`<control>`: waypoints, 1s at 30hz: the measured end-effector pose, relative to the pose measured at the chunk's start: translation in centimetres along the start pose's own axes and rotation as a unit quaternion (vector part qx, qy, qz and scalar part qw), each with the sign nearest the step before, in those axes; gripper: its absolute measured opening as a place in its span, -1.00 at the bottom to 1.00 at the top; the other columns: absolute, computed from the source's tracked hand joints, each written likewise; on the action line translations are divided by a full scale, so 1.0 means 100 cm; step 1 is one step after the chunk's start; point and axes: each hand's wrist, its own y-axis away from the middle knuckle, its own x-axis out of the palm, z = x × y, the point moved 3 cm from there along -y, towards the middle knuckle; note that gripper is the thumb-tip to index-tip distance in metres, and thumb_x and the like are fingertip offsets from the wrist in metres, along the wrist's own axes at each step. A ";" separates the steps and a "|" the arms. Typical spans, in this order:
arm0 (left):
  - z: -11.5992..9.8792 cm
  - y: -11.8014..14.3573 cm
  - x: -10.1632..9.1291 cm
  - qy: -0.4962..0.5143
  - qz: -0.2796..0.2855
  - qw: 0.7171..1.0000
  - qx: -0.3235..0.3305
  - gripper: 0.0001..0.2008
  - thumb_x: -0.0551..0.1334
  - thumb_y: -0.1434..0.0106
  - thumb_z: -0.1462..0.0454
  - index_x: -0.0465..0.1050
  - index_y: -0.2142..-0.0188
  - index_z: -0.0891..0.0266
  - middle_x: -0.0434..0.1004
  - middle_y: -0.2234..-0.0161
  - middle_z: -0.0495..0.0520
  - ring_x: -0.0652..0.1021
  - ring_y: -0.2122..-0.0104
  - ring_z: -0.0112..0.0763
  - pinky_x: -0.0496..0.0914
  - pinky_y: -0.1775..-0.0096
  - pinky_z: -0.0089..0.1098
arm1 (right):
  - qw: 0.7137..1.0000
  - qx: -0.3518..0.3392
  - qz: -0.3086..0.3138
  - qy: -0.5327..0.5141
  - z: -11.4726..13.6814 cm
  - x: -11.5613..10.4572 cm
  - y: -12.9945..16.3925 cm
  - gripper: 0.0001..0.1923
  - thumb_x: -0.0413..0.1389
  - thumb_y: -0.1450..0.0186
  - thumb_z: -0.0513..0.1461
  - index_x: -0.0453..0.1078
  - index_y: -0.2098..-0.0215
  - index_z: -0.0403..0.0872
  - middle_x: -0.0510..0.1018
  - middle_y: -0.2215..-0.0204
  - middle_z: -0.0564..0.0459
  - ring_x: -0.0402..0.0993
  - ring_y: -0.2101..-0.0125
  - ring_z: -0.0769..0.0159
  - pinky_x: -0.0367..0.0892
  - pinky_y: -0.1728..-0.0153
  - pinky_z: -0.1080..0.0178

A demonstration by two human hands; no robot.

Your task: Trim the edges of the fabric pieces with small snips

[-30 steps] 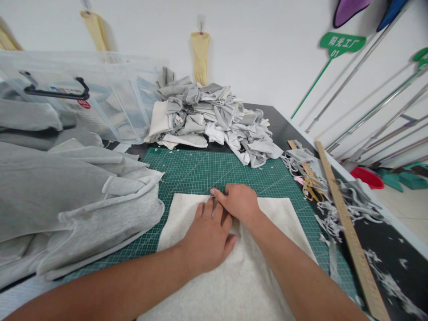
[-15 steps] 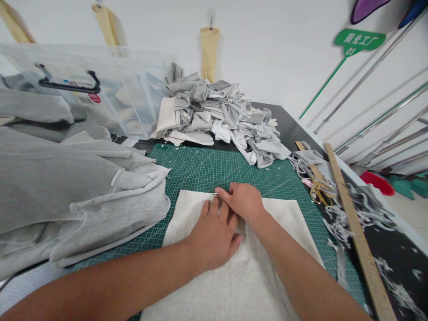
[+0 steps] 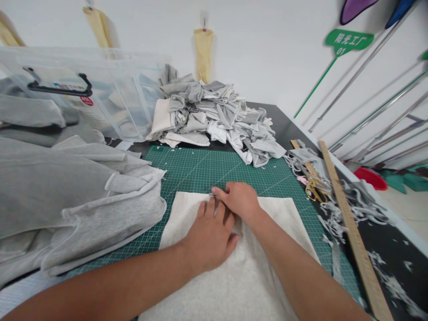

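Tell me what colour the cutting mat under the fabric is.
Green with a fine pale grid, the cutting mat shows best in the head view, beyond the cream fabric piece.

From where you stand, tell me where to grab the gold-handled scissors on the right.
Take the scissors by their gold handle loops, coming from above. They lie flat among grey fabric strips beside the wooden ruler, and the loops show while scraps hide the blades.

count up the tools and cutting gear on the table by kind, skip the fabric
Cutting mat: 1
Wooden rulers: 2, a long one and a shorter one partly under grey scraps
Scissors: 1
Clear storage bin: 1
Total: 5
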 end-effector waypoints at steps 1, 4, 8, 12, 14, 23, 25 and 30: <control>0.000 0.000 0.000 0.001 0.000 1.000 0.000 -0.44 0.03 -0.30 0.04 0.12 -0.20 0.27 0.06 -0.22 0.35 0.09 -0.21 0.18 0.01 -0.13 0.15 | 1.000 0.001 0.000 -0.001 0.000 0.000 0.000 -0.36 -0.19 -0.25 0.25 0.46 0.45 -0.02 0.56 0.46 -0.01 0.47 0.39 0.21 0.23 0.40 0.25; 0.000 0.000 0.001 0.000 0.000 1.000 0.001 -0.45 0.03 -0.30 0.03 0.13 -0.20 0.25 0.06 -0.22 0.35 0.09 -0.21 0.17 0.01 -0.12 0.16 | 1.000 0.000 -0.001 0.004 0.000 0.000 0.001 -0.35 -0.20 -0.25 0.25 0.47 0.42 -0.02 0.57 0.44 -0.03 0.47 0.37 0.19 0.24 0.38 0.24; 0.000 -0.001 0.000 0.005 0.001 1.000 0.000 -0.46 0.03 -0.29 0.03 0.15 -0.18 0.24 0.08 -0.21 0.34 0.11 -0.20 0.17 0.03 -0.11 0.15 | 1.000 -0.004 -0.005 0.007 -0.001 0.002 0.001 -0.34 -0.22 -0.25 0.26 0.47 0.41 -0.02 0.57 0.43 -0.04 0.47 0.38 0.20 0.24 0.38 0.24; 0.000 -0.001 0.000 0.005 0.001 1.000 0.000 -0.46 0.05 -0.28 0.04 0.15 -0.18 0.24 0.09 -0.21 0.34 0.10 -0.20 0.18 0.03 -0.11 0.16 | 1.000 -0.005 -0.009 0.002 -0.002 0.003 0.001 -0.35 -0.21 -0.25 0.26 0.46 0.41 -0.02 0.57 0.44 -0.03 0.47 0.38 0.20 0.24 0.38 0.23; 0.000 -0.001 0.000 0.004 -0.001 1.000 0.001 -0.47 0.05 -0.28 0.04 0.17 -0.17 0.24 0.10 -0.20 0.34 0.11 -0.20 0.18 0.03 -0.10 0.17 | 1.000 -0.006 -0.003 0.002 -0.001 0.002 0.001 -0.35 -0.21 -0.26 0.25 0.47 0.39 -0.02 0.57 0.43 -0.04 0.48 0.37 0.19 0.25 0.36 0.22; -0.001 -0.002 -0.001 -0.002 -0.002 1.000 0.007 -0.48 0.06 -0.28 0.05 0.20 -0.15 0.24 0.12 -0.19 0.33 0.14 -0.18 0.17 0.05 -0.10 0.16 | 1.000 -0.005 0.009 0.012 0.000 -0.001 0.002 -0.30 -0.25 -0.25 0.27 0.48 0.35 -0.04 0.57 0.40 -0.05 0.49 0.34 0.18 0.27 0.35 0.22; -0.001 -0.002 -0.001 -0.004 0.001 1.000 0.007 -0.49 0.05 -0.29 0.05 0.20 -0.15 0.25 0.12 -0.19 0.34 0.13 -0.18 0.18 0.05 -0.10 0.15 | 1.000 -0.005 0.007 0.009 0.000 0.000 0.002 -0.30 -0.26 -0.25 0.27 0.48 0.34 -0.02 0.58 0.39 -0.05 0.48 0.33 0.18 0.27 0.34 0.22; -0.001 -0.002 -0.001 -0.010 0.004 1.000 0.005 -0.47 0.04 -0.29 0.04 0.18 -0.17 0.26 0.08 -0.21 0.35 0.10 -0.20 0.18 0.05 -0.11 0.15 | 1.000 -0.006 0.003 -0.002 -0.001 0.002 0.002 -0.32 -0.24 -0.26 0.26 0.48 0.34 -0.03 0.57 0.40 -0.05 0.48 0.33 0.19 0.26 0.32 0.23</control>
